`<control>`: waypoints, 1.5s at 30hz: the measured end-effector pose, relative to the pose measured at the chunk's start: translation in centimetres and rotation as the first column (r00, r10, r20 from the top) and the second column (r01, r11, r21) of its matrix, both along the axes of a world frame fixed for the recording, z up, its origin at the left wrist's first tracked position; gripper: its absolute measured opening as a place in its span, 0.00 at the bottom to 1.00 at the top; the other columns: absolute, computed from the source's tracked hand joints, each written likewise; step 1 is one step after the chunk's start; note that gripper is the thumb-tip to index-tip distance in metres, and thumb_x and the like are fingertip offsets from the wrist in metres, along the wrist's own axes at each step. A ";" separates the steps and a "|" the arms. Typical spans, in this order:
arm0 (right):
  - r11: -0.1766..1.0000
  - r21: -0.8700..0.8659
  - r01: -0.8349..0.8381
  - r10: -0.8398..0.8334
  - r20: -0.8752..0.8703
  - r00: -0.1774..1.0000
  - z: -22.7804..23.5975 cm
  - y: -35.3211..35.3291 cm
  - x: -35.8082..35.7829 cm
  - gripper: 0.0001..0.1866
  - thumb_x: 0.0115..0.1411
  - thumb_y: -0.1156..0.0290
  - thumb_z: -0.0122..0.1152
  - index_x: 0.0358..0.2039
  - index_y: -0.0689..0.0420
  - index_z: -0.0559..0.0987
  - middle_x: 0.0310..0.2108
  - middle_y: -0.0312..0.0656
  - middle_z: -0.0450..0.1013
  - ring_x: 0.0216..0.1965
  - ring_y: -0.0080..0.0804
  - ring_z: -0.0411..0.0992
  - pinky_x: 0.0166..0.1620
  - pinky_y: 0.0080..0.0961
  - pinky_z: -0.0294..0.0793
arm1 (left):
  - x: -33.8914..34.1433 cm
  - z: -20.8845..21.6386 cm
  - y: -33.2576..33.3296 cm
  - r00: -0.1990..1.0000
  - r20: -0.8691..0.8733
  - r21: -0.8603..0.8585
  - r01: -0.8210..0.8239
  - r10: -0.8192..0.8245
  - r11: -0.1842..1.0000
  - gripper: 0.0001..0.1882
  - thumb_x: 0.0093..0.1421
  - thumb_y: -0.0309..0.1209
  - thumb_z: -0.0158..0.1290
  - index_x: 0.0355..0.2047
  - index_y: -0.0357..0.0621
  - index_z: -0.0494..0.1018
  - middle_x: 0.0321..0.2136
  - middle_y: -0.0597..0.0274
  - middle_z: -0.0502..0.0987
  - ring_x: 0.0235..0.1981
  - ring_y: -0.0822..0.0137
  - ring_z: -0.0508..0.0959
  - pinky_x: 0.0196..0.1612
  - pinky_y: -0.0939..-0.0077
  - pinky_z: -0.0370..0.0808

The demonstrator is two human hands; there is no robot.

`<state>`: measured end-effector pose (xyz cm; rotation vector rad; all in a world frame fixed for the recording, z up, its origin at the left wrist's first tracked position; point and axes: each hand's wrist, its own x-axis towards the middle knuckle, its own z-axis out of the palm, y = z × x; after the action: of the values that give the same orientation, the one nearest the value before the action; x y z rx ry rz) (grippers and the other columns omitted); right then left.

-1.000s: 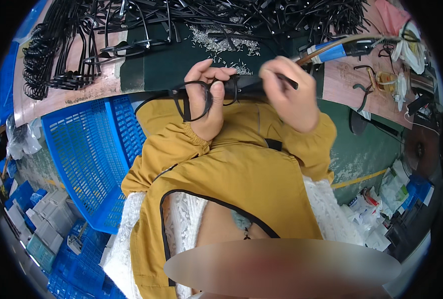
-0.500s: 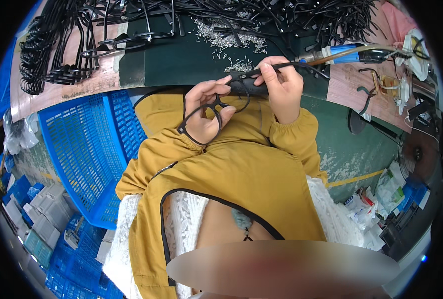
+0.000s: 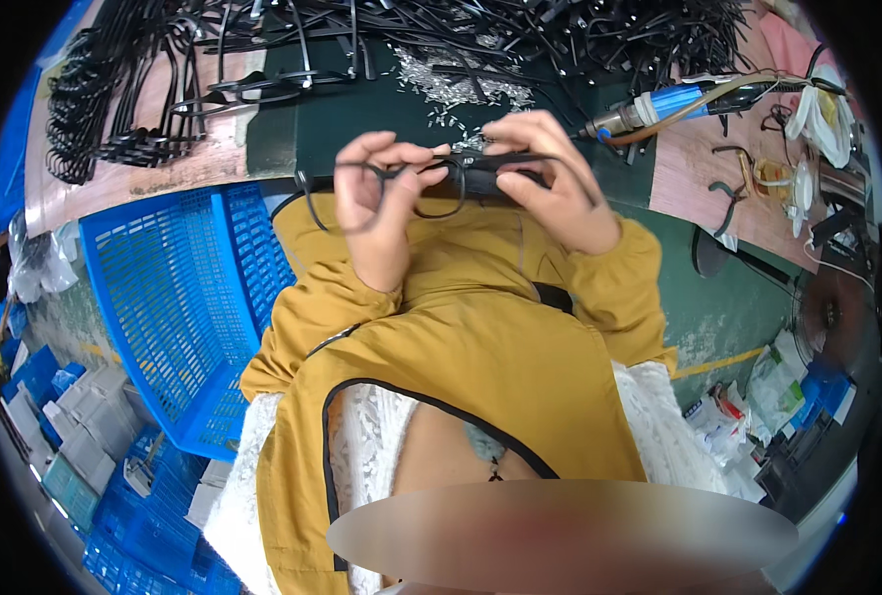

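A black eyeglass frame (image 3: 443, 215) is held up between both hands in front of the table edge. My left hand (image 3: 376, 213) grips it near the bridge, with thumb and fingers closed. My right hand (image 3: 565, 193) is closed on a black temple arm (image 3: 515, 158), which meets the frame at one end. Motion blurs the hands a little, and the joint itself is too small to make out. Beyond the hands, small clear pieces (image 3: 451, 74) lie in a loose pile on the dark green mat (image 3: 332, 129).
A powered screwdriver (image 3: 664, 105) with a blue band lies to the right. Black temple arms (image 3: 629, 35) are heaped at the back; stacked frames (image 3: 128, 89) stand at the left. A blue crate (image 3: 158, 307) sits below the table. Odd parts (image 3: 733, 188) lie at the right edge.
The glasses have turned more level, and my left hand has risen toward the table. My right hand has shifted its hold closer to the frame. The screwdriver's tip is now uncovered.
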<state>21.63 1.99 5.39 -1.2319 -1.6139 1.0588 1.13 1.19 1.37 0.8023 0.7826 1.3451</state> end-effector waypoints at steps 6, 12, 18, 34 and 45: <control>0.672 0.739 -0.046 -0.422 0.434 0.796 1.1 12.2 -2.9 0.07 0.61 0.73 0.63 0.39 0.58 0.78 0.33 0.44 0.72 0.34 0.39 0.74 0.36 0.31 0.77 | -2.5 2.0 3.0 0.992 -0.007 -0.256 0.123 -0.128 0.959 0.16 0.73 0.33 0.44 0.49 0.31 0.72 0.27 0.55 0.78 0.30 0.60 0.85 0.30 0.76 0.83; 0.802 0.586 -0.115 -0.450 0.720 0.528 1.1 14.3 -2.6 0.10 0.62 0.65 0.62 0.33 0.59 0.76 0.31 0.43 0.70 0.33 0.40 0.71 0.33 0.37 0.75 | -2.2 1.5 2.9 0.979 -0.163 -0.239 0.082 -0.124 0.967 0.25 0.76 0.43 0.38 0.48 0.30 0.72 0.27 0.54 0.78 0.29 0.59 0.84 0.29 0.76 0.83; 0.780 0.505 0.370 -0.426 -0.005 0.905 2.8 3.5 -2.4 0.07 0.60 0.84 0.65 0.37 0.63 0.78 0.34 0.42 0.75 0.28 0.30 0.76 0.31 0.22 0.77 | -3.0 2.7 3.7 0.973 -0.040 -0.362 0.196 -0.225 0.911 0.32 0.75 0.48 0.34 0.47 0.27 0.75 0.26 0.52 0.80 0.27 0.59 0.84 0.29 0.77 0.81; 0.960 0.011 0.279 -0.264 -0.285 0.921 -3.5 -1.6 0.6 0.07 0.66 0.86 0.59 0.43 0.70 0.74 0.41 0.52 0.74 0.35 0.31 0.77 0.41 0.25 0.84 | 0.7 2.7 1.4 0.645 0.238 -0.592 0.689 -0.726 0.418 0.24 0.69 0.33 0.41 0.61 0.33 0.72 0.17 0.55 0.77 0.18 0.64 0.81 0.20 0.84 0.73; 0.940 0.133 0.314 -0.270 -0.270 0.924 -4.7 -1.5 0.7 0.06 0.65 0.83 0.62 0.41 0.69 0.76 0.40 0.45 0.75 0.33 0.27 0.79 0.37 0.21 0.84 | 0.6 2.5 1.8 0.635 0.250 -0.570 0.707 -0.731 0.419 0.25 0.68 0.32 0.40 0.59 0.31 0.73 0.17 0.56 0.77 0.18 0.64 0.80 0.21 0.83 0.72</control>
<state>22.37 0.45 0.67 -1.1312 -1.2545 0.8258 1.78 3.04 3.82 0.5024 0.7134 0.2149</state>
